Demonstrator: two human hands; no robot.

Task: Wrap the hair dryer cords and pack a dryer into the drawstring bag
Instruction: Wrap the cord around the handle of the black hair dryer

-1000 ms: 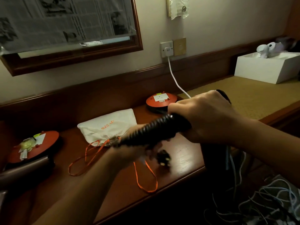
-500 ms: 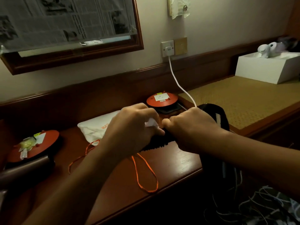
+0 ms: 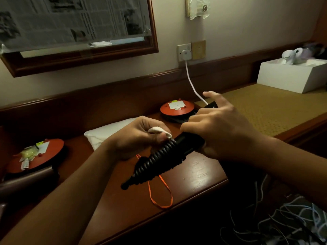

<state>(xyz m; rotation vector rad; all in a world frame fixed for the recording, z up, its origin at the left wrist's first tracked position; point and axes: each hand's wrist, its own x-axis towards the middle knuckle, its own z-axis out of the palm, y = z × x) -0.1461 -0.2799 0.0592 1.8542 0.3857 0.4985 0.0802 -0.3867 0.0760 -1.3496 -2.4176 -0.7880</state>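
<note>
Hair dryer [image 3: 192, 144]: held over tabletop [image 3: 203, 170] front edge, right hand [image 3: 221, 133] fingers clamped round body, steadying it for winding
Cord [image 3: 154, 165]: coiled along handle; left hand [image 3: 138, 137] fingers pinch top turn, likely holding tension
Drawstring bag [image 3: 106, 133]: flat behind hands, toward back edge, awaiting packing

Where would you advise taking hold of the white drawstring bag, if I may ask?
Probably pinch the near left edge of the drawstring bag, coming from the front: it lies flat on the desk, and the left hand hides its right side.
</note>
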